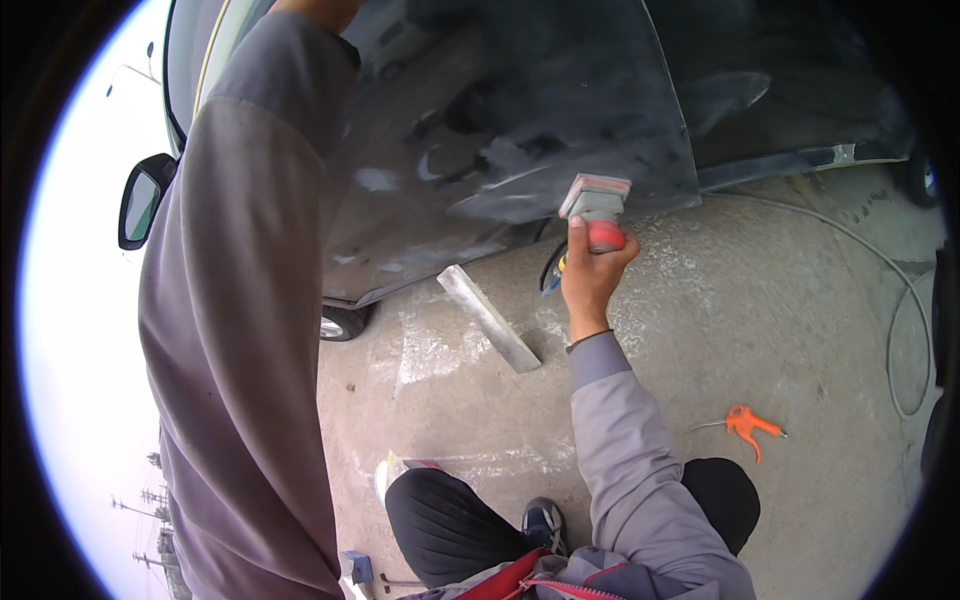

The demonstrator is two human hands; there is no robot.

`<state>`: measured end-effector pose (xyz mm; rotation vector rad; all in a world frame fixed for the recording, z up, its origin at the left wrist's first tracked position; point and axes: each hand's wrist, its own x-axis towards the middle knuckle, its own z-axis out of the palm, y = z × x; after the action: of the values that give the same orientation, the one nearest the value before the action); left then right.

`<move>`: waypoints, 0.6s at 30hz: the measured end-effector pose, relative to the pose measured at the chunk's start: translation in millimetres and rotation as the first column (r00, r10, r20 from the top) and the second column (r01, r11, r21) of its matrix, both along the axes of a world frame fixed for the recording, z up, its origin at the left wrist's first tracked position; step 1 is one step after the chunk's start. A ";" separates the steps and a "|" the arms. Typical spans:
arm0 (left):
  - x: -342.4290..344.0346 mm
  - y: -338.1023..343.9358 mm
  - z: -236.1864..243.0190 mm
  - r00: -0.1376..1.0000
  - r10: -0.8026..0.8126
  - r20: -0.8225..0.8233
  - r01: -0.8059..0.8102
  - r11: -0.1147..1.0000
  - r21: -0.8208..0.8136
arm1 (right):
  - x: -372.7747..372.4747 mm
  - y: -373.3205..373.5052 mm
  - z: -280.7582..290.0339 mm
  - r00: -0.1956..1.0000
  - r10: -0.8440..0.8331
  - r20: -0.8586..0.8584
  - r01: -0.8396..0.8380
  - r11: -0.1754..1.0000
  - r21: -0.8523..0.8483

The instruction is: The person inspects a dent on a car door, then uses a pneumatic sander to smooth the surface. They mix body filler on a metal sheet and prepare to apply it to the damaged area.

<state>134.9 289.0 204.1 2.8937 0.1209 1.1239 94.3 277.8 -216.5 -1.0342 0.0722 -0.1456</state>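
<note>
My right hand (596,272) grips a power sander (600,205) with a red top and a grey body. The sander's flat pad rests against the lower part of the dark car door (470,130), near its rear edge. Dull, whitish sanded patches show on the paint around it. Raised high on the left, my left arm reaches over the upper door. Only a sliver of my left hand (325,12) shows at the top rim, its fingers out of sight. A hose runs from the sander behind my right hand.
A long pale metal bar (490,320) lies on the concrete below the door. To the right are an orange air blow gun (750,425) and a grey hose (890,340) curving across the ground. The side mirror (143,200) juts out at the left. A small blue box (356,567) sits near my legs.
</note>
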 end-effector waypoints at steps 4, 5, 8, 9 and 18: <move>-9.7 -0.5 -1.8 0.997 -0.064 -0.043 0.065 0.998 0.011 | -40.6 38.2 3.6 0.984 0.145 0.106 -0.101 0.934 -0.342; -8.6 -2.5 -2.4 0.998 -0.049 -0.026 0.050 0.999 0.015 | -48.0 42.7 6.1 0.965 0.211 0.156 -0.137 0.911 -0.389; -8.2 -5.4 -4.4 0.999 -0.044 -0.008 0.044 0.999 0.004 | -61.6 54.7 17.8 0.881 0.355 0.313 -0.165 0.850 -0.501; -9.4 -5.2 -4.8 0.998 -0.060 -0.025 0.060 0.998 -0.012 | -64.8 59.9 22.0 0.868 0.368 0.333 -0.164 0.846 -0.508; -3.9 3.9 -0.8 0.992 -0.122 -0.013 0.122 0.992 0.028 | -83.5 81.9 2.5 0.869 0.356 0.345 -0.083 0.791 -0.607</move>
<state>130.9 292.9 203.3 2.8873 -0.0716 1.0976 10.8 359.7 -214.0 -1.5872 -0.5530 -0.1868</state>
